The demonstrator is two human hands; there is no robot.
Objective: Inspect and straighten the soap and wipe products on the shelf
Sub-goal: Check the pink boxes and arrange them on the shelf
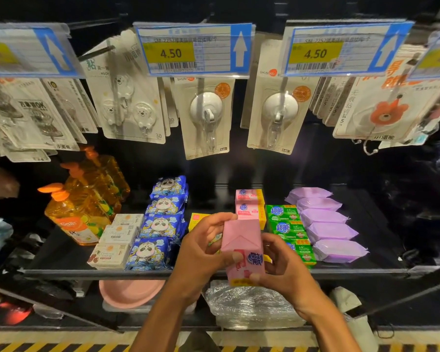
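step: inspection, by my read; one soap box was off the shelf and being looked over in both hands, not yet set back.
next: likely needs the box turned logo-forward and slid into the pink row at 12 o'clock of it, square with the boxes there; nothing is sure beyond that.
shelf point(61, 273): dark, ran 9 to 3 o'clock across mid-frame.
hook cards point(203, 115): hung in a row at 12 o'clock, under price tags point(192, 49).
bottles point(79, 212): orange, pump tops, at 9 o'clock, one behind another.
wipes point(325, 224): purple packs, one file front to back, at 3 o'clock of the box.
panda packs point(160, 222): blue, one file, at 9 o'clock of the box, a bit uneven.
green soap point(287, 227): file between the pink row and the wipes.
white boxes point(120, 240): file just beside the panda packs, at their 9 o'clock.
pink row point(248, 207): two pink-and-yellow boxes, behind the held one.
box point(241, 240): pink carton, roughly upright, slightly tilted; plain folded-flap face up top, blue logo lower down, yellow strip at the bottom end; held over the shelf's front edge, at 6 o'clock of the frame.
left hand point(203, 252): clamped on the box's left side, thumb across the front.
right hand point(282, 268): gripped the right side and lower end.
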